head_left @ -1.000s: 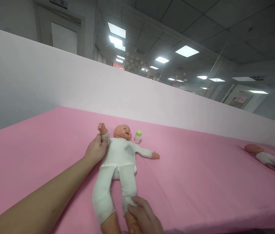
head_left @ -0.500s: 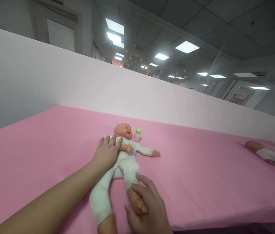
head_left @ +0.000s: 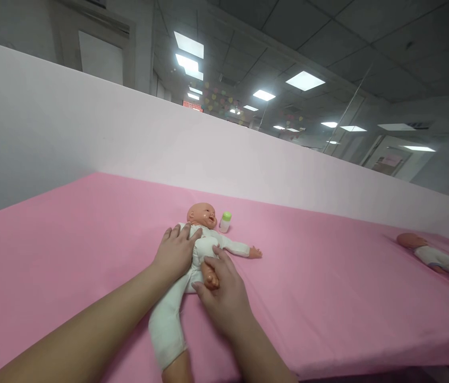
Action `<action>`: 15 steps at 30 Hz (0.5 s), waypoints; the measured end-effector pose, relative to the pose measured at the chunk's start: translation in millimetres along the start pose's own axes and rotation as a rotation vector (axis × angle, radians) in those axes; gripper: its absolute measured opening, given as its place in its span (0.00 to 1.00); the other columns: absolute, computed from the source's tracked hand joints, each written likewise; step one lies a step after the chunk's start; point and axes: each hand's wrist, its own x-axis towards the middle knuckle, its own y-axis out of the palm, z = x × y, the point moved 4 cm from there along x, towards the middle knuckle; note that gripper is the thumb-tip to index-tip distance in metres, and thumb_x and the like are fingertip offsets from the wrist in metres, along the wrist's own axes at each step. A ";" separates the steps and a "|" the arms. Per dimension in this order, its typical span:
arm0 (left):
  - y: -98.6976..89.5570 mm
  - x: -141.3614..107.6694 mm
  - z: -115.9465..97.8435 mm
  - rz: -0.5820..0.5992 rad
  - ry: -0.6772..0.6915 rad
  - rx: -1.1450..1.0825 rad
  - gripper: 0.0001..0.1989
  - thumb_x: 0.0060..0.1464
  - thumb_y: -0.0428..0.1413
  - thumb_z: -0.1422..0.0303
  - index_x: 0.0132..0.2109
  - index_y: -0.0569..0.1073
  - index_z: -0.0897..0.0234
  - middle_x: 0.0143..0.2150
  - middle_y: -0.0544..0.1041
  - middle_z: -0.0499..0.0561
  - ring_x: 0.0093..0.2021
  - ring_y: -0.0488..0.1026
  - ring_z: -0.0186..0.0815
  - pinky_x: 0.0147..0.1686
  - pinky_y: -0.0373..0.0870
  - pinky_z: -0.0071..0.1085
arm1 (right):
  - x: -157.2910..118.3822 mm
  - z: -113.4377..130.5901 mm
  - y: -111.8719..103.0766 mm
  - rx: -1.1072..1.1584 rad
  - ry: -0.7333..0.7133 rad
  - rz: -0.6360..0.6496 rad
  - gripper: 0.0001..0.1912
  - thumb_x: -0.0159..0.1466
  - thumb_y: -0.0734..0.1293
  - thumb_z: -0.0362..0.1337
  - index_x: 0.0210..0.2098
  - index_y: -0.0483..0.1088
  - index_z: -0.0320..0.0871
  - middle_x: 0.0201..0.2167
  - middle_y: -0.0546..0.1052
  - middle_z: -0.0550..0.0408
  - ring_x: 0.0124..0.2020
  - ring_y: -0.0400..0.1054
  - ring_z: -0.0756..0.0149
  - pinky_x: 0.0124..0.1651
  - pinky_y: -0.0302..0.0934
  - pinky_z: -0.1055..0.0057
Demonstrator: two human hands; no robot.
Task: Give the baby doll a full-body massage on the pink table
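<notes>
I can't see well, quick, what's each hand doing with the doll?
Left hand: open, flat on the doll's chest.
Right hand: closed around the doll's foot.

Infant-care training room: pink-covered table (head_left: 328,276), practice dolls (head_left: 204,234), toy bottle (head_left: 225,222), office ceiling panels (head_left: 304,81).

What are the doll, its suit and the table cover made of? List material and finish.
Doll: likely hard plastic or vinyl; its head shines.
White suit: soft matte fabric; it creases.
Pink cover: probably thin matte cloth; it shows faint wrinkles.

Head view, forward-down, seemingly close.
</notes>
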 end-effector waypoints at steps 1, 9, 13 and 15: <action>0.9 0.0 0.9 -0.002 -0.009 -0.017 0.33 0.62 0.52 0.72 0.74 0.66 0.55 0.74 0.63 0.65 0.71 0.59 0.63 0.65 0.56 0.58 | -2.0 0.6 -0.5 0.016 -0.012 -0.011 0.27 0.60 0.75 0.31 0.59 0.74 0.46 0.69 0.68 0.42 0.70 0.64 0.48 0.67 0.66 0.52; 2.2 3.5 27.1 -0.039 -0.195 -0.389 0.27 0.71 0.46 0.63 0.73 0.64 0.59 0.70 0.68 0.63 0.67 0.68 0.53 0.62 0.65 0.47 | -49.7 6.6 -25.5 0.070 -0.158 -0.145 0.25 0.59 0.79 0.38 0.54 0.74 0.47 0.65 0.72 0.41 0.65 0.70 0.47 0.62 0.72 0.58; 6.8 6.0 53.7 -0.055 -0.400 -0.620 0.22 0.71 0.45 0.56 0.65 0.69 0.58 0.59 0.78 0.61 0.57 0.76 0.54 0.51 0.71 0.45 | -83.1 4.8 -33.8 0.032 -0.246 -0.133 0.27 0.57 0.78 0.37 0.55 0.72 0.48 0.64 0.74 0.43 0.60 0.75 0.47 0.58 0.75 0.62; 15.7 5.7 68.5 -0.051 -0.546 -0.684 0.21 0.70 0.45 0.52 0.58 0.70 0.60 0.51 0.80 0.61 0.50 0.78 0.56 0.47 0.72 0.47 | -99.9 1.3 -36.5 0.013 -0.207 -0.130 0.29 0.58 0.77 0.34 0.57 0.71 0.51 0.63 0.75 0.46 0.58 0.77 0.49 0.57 0.76 0.63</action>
